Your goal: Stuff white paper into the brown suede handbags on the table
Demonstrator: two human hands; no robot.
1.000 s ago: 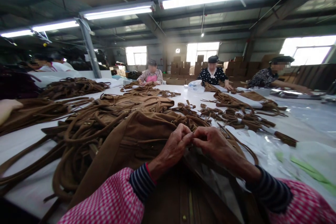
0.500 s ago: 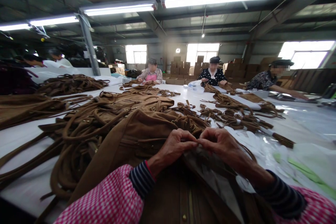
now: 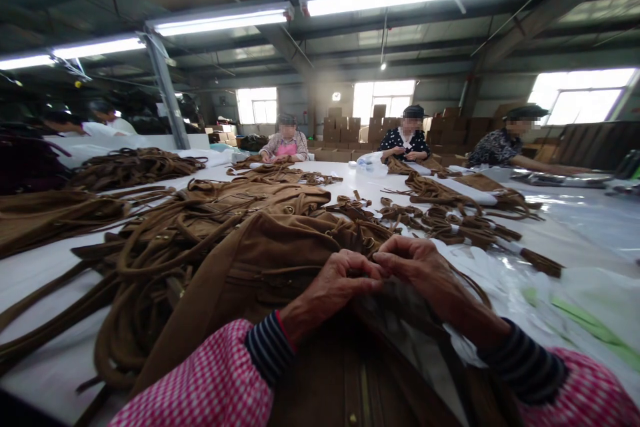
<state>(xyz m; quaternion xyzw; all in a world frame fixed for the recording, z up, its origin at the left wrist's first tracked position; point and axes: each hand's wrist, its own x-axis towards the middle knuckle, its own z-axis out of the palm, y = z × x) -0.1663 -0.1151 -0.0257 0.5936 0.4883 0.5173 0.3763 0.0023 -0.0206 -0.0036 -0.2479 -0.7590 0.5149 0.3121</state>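
A large brown bag (image 3: 280, 247) with a zip down its near side lies right in front of me. Over its top edge my left hand (image 3: 347, 277) and my right hand (image 3: 415, 263) meet, thumbs and fingertips pinched together. What sits between the fingertips is too small to make out. Metal rings and a gathered part of the bag show just beyond my fingers. Below the right hand hangs a greyish, see-through sheet (image 3: 415, 340), partly hidden by the arm.
Brown bags with long straps (image 3: 145, 240) are heaped to the left. Strap bundles in white wraps (image 3: 450, 223) lie right of centre on the white table (image 3: 360, 177). Clear plastic (image 3: 590, 287) covers the right side. Several people work across the table.
My hands have shifted slightly; the left fingers are curled more and the right hand is a bit higher and further left. Across the table, a person in dotted clothes has drawn their hands together.
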